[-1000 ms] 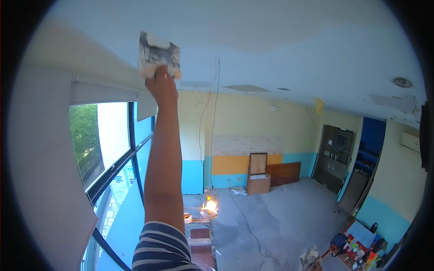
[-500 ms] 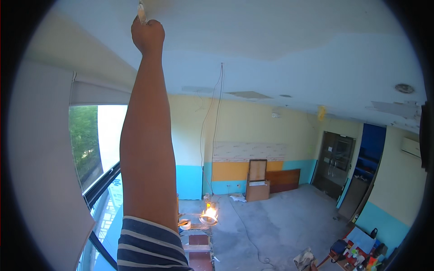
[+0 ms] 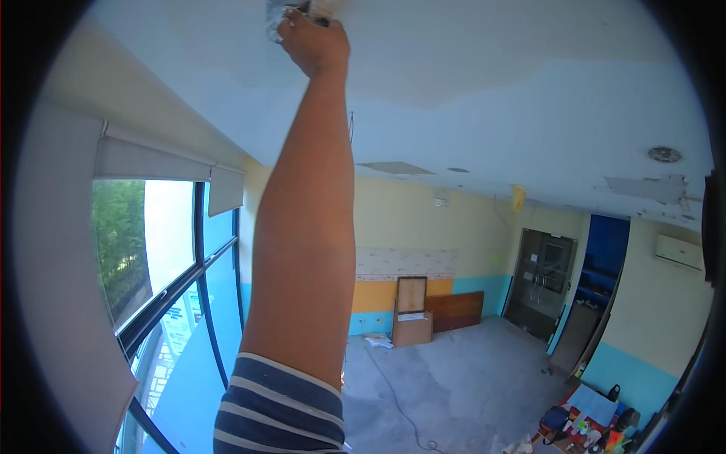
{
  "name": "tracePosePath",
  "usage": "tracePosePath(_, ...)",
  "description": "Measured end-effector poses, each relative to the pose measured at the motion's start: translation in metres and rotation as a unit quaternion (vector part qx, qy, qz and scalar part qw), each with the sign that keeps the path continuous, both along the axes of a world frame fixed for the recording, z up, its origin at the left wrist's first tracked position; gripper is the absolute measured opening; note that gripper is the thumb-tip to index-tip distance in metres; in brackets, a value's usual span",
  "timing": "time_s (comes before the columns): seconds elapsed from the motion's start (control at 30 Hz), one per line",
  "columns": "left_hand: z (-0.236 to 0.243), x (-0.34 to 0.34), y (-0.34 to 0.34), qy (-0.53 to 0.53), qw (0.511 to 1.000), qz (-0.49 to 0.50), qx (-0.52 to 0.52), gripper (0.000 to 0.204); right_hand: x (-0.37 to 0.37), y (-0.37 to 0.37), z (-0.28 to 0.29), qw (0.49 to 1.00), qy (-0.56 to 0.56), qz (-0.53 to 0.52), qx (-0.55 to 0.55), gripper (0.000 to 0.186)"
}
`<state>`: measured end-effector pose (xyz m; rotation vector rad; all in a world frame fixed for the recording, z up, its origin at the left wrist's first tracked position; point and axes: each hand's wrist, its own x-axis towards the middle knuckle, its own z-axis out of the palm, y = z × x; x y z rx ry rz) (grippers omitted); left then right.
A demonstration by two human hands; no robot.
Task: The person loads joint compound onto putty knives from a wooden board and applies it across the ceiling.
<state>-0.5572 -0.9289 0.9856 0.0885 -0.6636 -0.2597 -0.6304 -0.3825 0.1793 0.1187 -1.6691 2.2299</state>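
Note:
My left arm reaches straight up to the white ceiling (image 3: 484, 45), its sleeve striped dark and light. At the top edge of the view, my left hand (image 3: 316, 44) is closed around a putty knife (image 3: 275, 21). A greyish blade part shows left of the fingers, and a dark and whitish part above them. The picture's edge cuts off the rest of the tool. Around the hand the ceiling has a duller, beige-grey patch beside whiter areas. My right hand is out of view.
Windows (image 3: 170, 234) with a roller blind line the left side. Boards (image 3: 454, 310) lean on the far wall beside a framed panel. A glass door (image 3: 541, 276) stands far right. Bottles and bags crowd a small table (image 3: 597, 405); a cable (image 3: 397, 401) crosses the floor.
My left hand has moved right along the ceiling with the tool, and more of the blade shows. The view has shifted, showing more window; the bright light by the arm is now mostly hidden.

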Motion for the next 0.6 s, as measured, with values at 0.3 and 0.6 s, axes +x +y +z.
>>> tracePosePath(0.3, -0.051, 0.033, -0.047, -0.024, 0.993, 0.11, -0.021, 0.047, -0.013, -0.025, 0.045, 0.905, -0.138, 0.18, -0.359, 0.02)
tracePosePath(0.6, -0.013, 0.094, -0.072, -0.042, 0.992, 0.116, 0.029, 0.041, 0.006, -0.031, 0.077, 0.921, -0.164, 0.079, -0.345, 0.021)
